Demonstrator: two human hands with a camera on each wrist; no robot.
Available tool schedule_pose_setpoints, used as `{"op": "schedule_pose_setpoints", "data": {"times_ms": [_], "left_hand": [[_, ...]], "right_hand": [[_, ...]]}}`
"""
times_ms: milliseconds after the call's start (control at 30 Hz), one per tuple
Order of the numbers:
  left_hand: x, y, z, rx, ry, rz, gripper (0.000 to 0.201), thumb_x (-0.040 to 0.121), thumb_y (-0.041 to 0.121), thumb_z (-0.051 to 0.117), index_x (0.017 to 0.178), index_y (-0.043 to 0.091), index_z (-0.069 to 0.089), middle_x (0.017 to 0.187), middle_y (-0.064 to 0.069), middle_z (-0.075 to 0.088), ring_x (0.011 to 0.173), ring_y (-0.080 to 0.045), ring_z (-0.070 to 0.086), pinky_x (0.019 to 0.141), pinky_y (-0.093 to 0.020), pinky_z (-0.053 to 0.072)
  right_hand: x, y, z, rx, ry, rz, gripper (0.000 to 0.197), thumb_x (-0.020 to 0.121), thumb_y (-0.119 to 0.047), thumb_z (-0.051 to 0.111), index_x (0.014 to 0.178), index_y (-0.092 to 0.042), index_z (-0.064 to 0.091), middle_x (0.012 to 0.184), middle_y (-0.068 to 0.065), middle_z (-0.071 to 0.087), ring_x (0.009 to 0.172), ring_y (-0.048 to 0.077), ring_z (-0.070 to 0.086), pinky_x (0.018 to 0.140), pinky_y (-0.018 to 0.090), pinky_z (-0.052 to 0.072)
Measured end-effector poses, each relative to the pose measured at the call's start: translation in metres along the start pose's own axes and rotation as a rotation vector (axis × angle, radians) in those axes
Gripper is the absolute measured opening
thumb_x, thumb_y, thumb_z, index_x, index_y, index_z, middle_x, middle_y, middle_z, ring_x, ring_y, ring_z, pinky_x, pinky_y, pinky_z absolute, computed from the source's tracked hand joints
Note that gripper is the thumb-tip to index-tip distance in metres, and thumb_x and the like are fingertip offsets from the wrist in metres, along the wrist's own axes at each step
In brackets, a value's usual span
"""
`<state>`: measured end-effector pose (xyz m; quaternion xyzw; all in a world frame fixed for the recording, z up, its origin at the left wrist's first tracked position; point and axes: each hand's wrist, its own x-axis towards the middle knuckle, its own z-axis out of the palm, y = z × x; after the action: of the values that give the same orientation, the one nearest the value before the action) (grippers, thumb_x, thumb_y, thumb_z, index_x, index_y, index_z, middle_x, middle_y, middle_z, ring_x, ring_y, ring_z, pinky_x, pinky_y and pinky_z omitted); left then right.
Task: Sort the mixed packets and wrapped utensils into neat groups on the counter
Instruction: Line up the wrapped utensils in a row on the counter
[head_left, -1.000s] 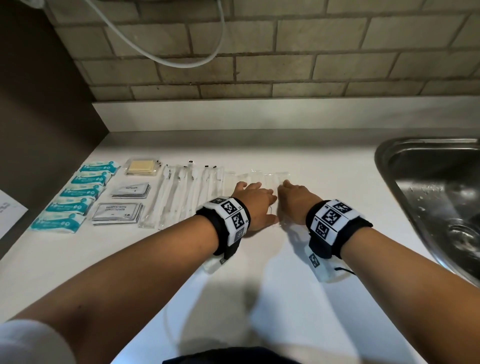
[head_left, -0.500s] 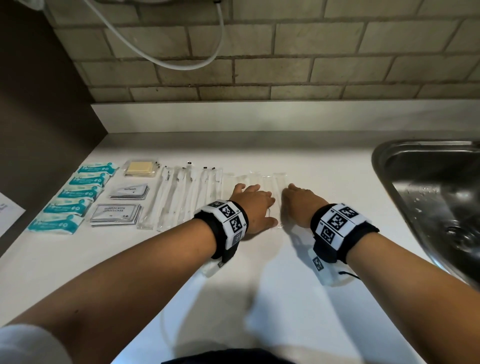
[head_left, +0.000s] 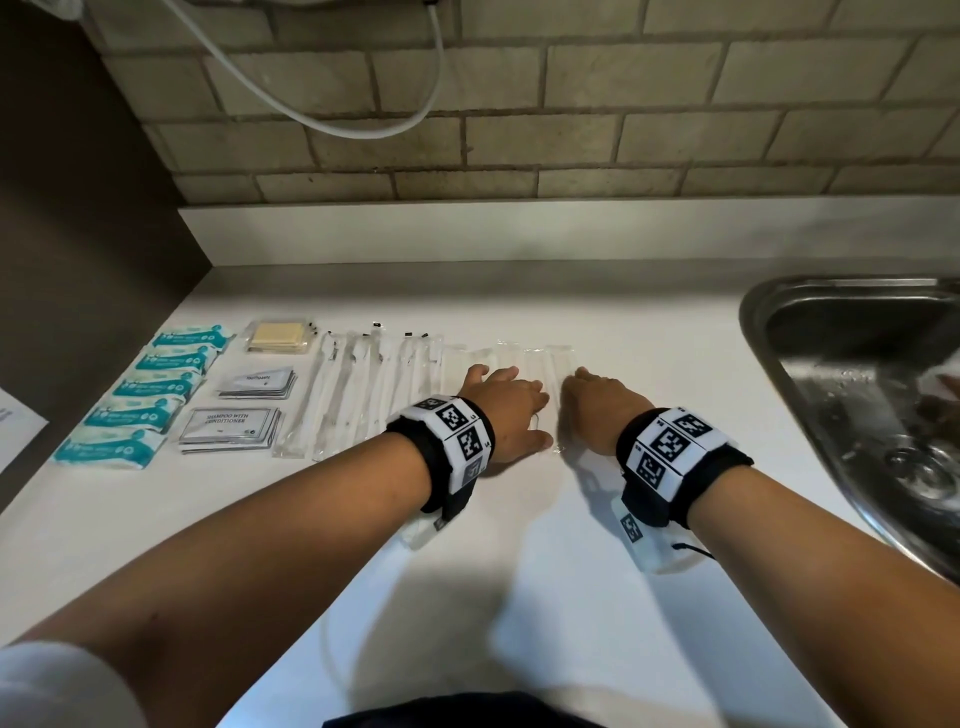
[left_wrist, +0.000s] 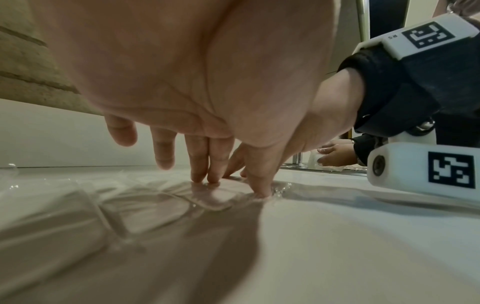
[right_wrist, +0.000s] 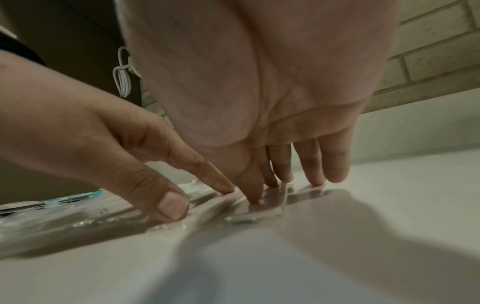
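Head view: left hand (head_left: 501, 410) and right hand (head_left: 602, 408) lie side by side, palms down. Straight fingertips (left_wrist: 205, 176) press clear wrapped utensils (head_left: 540, 364) onto the bench (head_left: 571, 597), grasping nothing.

Tan brick wall (head_left: 519, 130) — steel sink (head_left: 852, 374) at right.

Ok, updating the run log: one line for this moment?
stage: aligning clear wrappers | left hand: fingertips pressing | right hand: fingertips pressing | other groups: laid out
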<state>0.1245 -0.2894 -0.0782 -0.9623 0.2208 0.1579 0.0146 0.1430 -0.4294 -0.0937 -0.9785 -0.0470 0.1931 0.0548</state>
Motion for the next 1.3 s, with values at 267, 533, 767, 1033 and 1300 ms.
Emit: {"op": "schedule_pose_setpoints", "data": {"times_ms": [267, 533, 767, 1033, 1300], "left_hand": [[-0.001, -0.002, 0.000, -0.009, -0.007, 0.005, 0.059, 0.094, 0.054, 0.045, 0.144, 0.023, 0.041, 0.161, 0.004, 0.023, 0.149, -0.025, 0.012, 0.115, -0.048, 0.008], [-0.011, -0.019, 0.000, -0.092, 0.064, -0.025, 0.065, 0.093, 0.052, 0.049, 0.150, 0.024, 0.033, 0.161, 0.006, 0.022, 0.150, -0.021, 0.012, 0.116, -0.047, 0.007], [-0.033, -0.063, 0.001, -0.072, 0.100, -0.159, 0.063, 0.091, 0.054, 0.050, 0.147, 0.027, 0.038, 0.159, 0.006, 0.026, 0.149, -0.021, 0.014, 0.115, -0.044, 0.007], [-0.040, -0.072, 0.011, -0.017, 0.016, -0.162, 0.056, 0.091, 0.058, 0.045, 0.136, 0.024, 0.049, 0.158, 0.005, 0.031, 0.149, -0.024, 0.010, 0.115, -0.047, 0.007], [-0.036, -0.072, 0.013, -0.011, 0.017, -0.161, 0.061, 0.091, 0.060, 0.045, 0.143, 0.028, 0.043, 0.159, 0.006, 0.028, 0.150, -0.023, 0.009, 0.115, -0.048, 0.004]], "right_hand": [[0.002, -0.001, 0.002, -0.008, -0.006, 0.014, 0.051, 0.073, -0.021, 0.071, 0.117, -0.006, 0.049, 0.122, 0.006, 0.047, 0.117, 0.032, 0.051, 0.095, 0.044, 0.049], [-0.003, -0.018, -0.006, -0.016, 0.000, -0.086, 0.068, 0.083, -0.019, 0.061, 0.142, 0.000, 0.032, 0.156, 0.016, 0.021, 0.145, 0.034, 0.021, 0.116, 0.044, 0.029], [-0.001, -0.041, 0.005, -0.060, 0.062, -0.348, 0.030, 0.093, -0.029, 0.043, 0.112, -0.009, 0.053, 0.123, 0.012, 0.052, 0.120, 0.035, 0.046, 0.103, 0.046, 0.040], [0.000, -0.059, 0.012, -0.121, 0.103, -0.390, 0.032, 0.095, -0.029, 0.043, 0.116, -0.007, 0.050, 0.123, 0.011, 0.052, 0.119, 0.034, 0.046, 0.096, 0.042, 0.038], [0.001, -0.058, 0.010, -0.114, 0.090, -0.396, 0.032, 0.096, -0.028, 0.042, 0.117, -0.006, 0.050, 0.121, 0.012, 0.052, 0.116, 0.033, 0.047, 0.095, 0.041, 0.039]]}}
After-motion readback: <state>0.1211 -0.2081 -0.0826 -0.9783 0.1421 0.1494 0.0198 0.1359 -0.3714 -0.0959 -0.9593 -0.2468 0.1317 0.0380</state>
